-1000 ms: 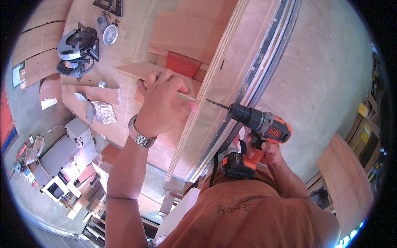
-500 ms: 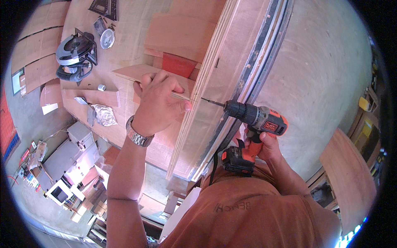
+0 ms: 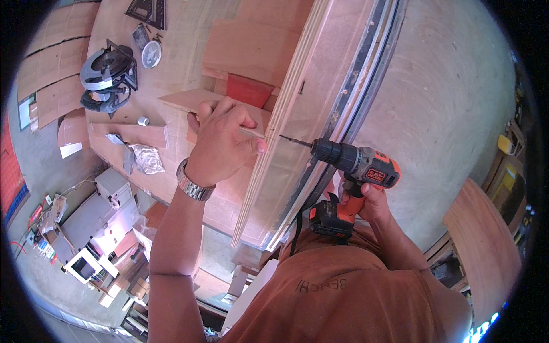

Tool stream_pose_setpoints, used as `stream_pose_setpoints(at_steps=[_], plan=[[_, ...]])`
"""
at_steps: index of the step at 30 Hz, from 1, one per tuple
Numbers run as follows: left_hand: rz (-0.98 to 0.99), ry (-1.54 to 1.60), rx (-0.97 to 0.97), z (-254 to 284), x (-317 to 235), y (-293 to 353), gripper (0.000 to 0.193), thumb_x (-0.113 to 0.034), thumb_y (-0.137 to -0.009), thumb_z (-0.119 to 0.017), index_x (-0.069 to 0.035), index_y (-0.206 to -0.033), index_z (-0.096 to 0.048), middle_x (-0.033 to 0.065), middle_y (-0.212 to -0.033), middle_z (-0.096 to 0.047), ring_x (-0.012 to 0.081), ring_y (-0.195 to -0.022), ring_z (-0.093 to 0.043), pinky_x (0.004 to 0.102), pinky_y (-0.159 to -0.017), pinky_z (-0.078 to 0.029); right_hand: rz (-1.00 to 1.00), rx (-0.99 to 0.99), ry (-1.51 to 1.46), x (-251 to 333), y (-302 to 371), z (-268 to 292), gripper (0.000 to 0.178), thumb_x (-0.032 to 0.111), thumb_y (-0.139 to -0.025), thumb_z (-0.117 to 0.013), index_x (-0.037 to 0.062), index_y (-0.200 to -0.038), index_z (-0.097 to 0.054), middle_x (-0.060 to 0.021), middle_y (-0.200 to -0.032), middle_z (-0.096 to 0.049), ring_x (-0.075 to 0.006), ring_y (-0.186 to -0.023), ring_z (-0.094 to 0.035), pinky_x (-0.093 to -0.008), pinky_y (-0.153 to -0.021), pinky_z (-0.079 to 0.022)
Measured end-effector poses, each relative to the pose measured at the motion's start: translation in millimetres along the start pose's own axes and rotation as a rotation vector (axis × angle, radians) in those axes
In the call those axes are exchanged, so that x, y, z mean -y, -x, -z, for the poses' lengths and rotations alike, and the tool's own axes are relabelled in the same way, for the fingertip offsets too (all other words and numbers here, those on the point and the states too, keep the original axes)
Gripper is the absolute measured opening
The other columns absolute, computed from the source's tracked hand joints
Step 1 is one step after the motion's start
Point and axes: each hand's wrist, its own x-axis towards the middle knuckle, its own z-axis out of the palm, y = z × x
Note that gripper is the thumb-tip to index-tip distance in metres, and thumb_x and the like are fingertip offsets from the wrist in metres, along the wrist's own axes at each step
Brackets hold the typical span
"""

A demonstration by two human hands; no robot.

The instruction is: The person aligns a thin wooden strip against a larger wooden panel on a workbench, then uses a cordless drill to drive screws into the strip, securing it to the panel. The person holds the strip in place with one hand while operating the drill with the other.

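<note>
My left hand (image 3: 220,140) is closed around a thin plywood board (image 3: 182,99), its thumb and fingers pinching the board near one end. That end meets the layered edge of a long plywood panel (image 3: 286,91) running away from me. In my right hand (image 3: 370,203) is an orange and black cordless drill (image 3: 355,163), gripped by its handle. Its thin bit (image 3: 294,140) points left toward the panel edge and the board's end, with a small gap between. The drill's battery base is close to my body.
A circular saw (image 3: 108,74) lies at the far left of the worktable, near a round white lid (image 3: 151,54) and a black square (image 3: 147,12). A red piece (image 3: 247,90) sits among plywood boards. Crumpled foil (image 3: 147,159) lies left of my wrist. A curved wooden panel (image 3: 483,228) stands at right.
</note>
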Motion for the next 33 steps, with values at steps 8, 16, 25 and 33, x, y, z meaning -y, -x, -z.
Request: stream_pose_setpoints(at_steps=[8,16,25,33], plan=[[-0.023,-0.020,-0.033,-3.1,3.1,-0.7,0.037,-0.029,-0.065,-0.088,-0.012,-0.088,-0.064,0.0010,-0.102,-0.059,0.0293,-0.108,-0.045,0.0544,-0.094,-0.026,0.005,-0.046,0.001,0.2,5.3,-1.1,0.063,0.040,-0.082,-0.082,0.0020,-0.126,-0.059,-0.0138,-0.112,-0.068,-0.0223,-0.075,-0.069,-0.0358,-0.061,-0.060],[-0.035,0.003,-0.036,-1.7,4.4,-0.1,0.036,-0.030,-0.067,-0.087,-0.012,-0.088,-0.064,0.0005,-0.101,-0.058,0.0290,-0.108,-0.044,0.0546,-0.093,-0.026,0.034,-0.040,0.050,-0.8,2.1,-5.0,0.063,0.044,-0.082,-0.081,0.0024,-0.124,-0.060,-0.0131,-0.108,-0.067,-0.0209,-0.072,-0.069,-0.0337,-0.059,-0.059],[-0.033,0.005,-0.034,-1.6,3.2,-0.8,0.036,-0.030,-0.068,-0.087,-0.012,-0.088,-0.064,0.0003,-0.102,-0.058,0.0293,-0.109,-0.044,0.0555,-0.093,-0.026,-0.004,-0.021,-0.029,0.6,3.0,-5.9,0.059,0.038,-0.081,-0.084,0.0058,-0.123,-0.059,-0.0132,-0.106,-0.070,-0.0223,-0.078,-0.070,-0.0353,-0.064,-0.060],[-0.045,0.004,-0.058,-2.5,2.4,-0.1,0.036,-0.031,-0.068,-0.086,-0.012,-0.088,-0.064,0.0010,-0.101,-0.058,0.0298,-0.107,-0.044,0.0565,-0.091,-0.026,-0.013,0.072,-0.043,-1.6,1.3,0.8,0.058,0.035,-0.082,-0.083,0.0051,-0.126,-0.058,-0.0140,-0.106,-0.070,-0.0223,-0.075,-0.069,-0.0350,-0.061,-0.059]])
